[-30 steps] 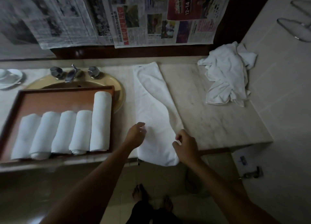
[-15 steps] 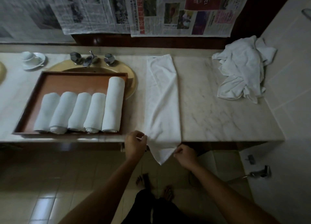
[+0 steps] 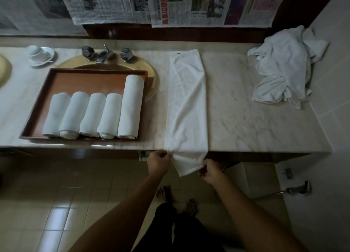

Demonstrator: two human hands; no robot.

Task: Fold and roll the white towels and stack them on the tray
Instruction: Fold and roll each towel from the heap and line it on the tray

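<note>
Folded towel (image 3: 186, 104) lies as a long strip on the marble counter (image 3: 255, 123), near end hanging over the 6 o'clock edge. Left hand (image 3: 158, 161) and right hand (image 3: 210, 171) each pinch a corner of that end. At 9 o'clock, tray (image 3: 37, 107) holds five rolled towels (image 3: 94, 115). Loose towel pile (image 3: 284, 68) at 2 o'clock.

Rolled towels (image 3: 91, 115) in tray (image 3: 37, 107), left of flat towel (image 3: 187, 104).

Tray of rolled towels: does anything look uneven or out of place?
Yes. On the tray, four rolled towels match, but the rightmost roll is clearly longer, reaching nearly to the tray's far rim. Otherwise the row lies neat.
</note>
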